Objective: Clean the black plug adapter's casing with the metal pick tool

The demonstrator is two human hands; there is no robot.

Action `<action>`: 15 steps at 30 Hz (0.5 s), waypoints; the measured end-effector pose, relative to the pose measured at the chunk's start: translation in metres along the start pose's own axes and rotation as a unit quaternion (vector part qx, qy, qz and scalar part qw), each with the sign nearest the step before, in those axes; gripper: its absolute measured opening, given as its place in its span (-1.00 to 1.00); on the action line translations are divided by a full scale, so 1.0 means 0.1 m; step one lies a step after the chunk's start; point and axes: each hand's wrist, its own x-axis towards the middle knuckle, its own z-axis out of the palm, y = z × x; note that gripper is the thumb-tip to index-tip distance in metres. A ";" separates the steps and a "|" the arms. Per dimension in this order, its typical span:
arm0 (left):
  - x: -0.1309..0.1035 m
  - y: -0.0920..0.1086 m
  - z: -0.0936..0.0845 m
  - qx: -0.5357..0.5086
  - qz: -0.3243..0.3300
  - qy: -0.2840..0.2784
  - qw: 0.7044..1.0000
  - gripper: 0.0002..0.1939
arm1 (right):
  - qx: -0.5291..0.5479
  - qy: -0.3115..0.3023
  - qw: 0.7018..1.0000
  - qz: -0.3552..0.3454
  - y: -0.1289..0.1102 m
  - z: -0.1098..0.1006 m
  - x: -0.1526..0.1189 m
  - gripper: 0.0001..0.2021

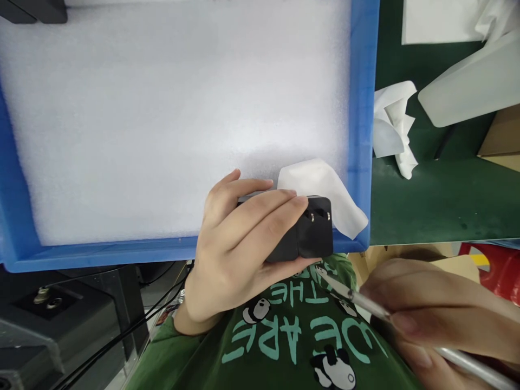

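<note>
My left hand point(239, 238) is closed around black block-shaped parts point(316, 233) that look like power adapters, side by side. Small metal contacts show in recesses on the nearest one. A white cloth or wipe point(320, 181) lies partly behind these blocks, over the tray's near right corner. Lower right, my right hand point(439, 314) grips a slim silver craft knife point(368, 304). Its pointed tip is directed toward the black blocks, a little below them and apart.
A blue tray point(361, 108) lined with white foam point(182, 108) fills the left and middle. Dark objects point(36, 8) lie at its far left corner. On the green table point(442, 211) are crumpled wipes point(400, 130), a translucent bottle-like container point(471, 86) and cardboard point(504, 132). A red stool point(499, 271) stands lower right.
</note>
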 end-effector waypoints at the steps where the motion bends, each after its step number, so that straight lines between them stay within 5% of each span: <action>1: 0.00 0.00 0.00 -0.003 0.000 0.001 1.000 -0.52 | -0.014 -0.003 1.000 0.004 0.01 0.00 0.02 -0.82; 8: 0.00 -0.01 0.01 -0.006 0.001 0.004 1.000 -0.51 | 0.071 -0.005 0.997 -0.003 0.02 0.11 0.26 -0.74; 15: -0.01 -0.03 0.02 -0.017 0.009 0.015 1.000 -0.50 | 0.025 0.051 0.994 0.091 -0.18 0.33 0.22 -0.82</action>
